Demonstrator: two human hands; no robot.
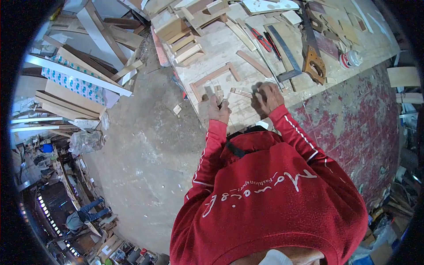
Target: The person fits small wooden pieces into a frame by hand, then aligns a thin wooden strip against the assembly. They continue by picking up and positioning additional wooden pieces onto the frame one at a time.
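Note:
My left hand (219, 111) is closed round a small wooden piece (218, 91), whose notched end sticks up past the fingers. My right hand (270, 98) has its fingers bent around the near end of a second short wooden strip (241, 92) with a notched tip. The two tips point towards each other, a small gap apart, over the workbench (247, 115). Just beyond them lies a U-shaped wooden frame (212, 78). A loose wooden strip (254, 63) rests further back, beyond my right hand.
Right of my hands are a metal square (286, 53), a handsaw (314, 66), red-handled pliers (261, 40) and a white jar (350, 59). Wood blocks (187, 48) stand at the back left. Boards (79, 79) lean off the bench's left side. A person (86, 216) is far lower left.

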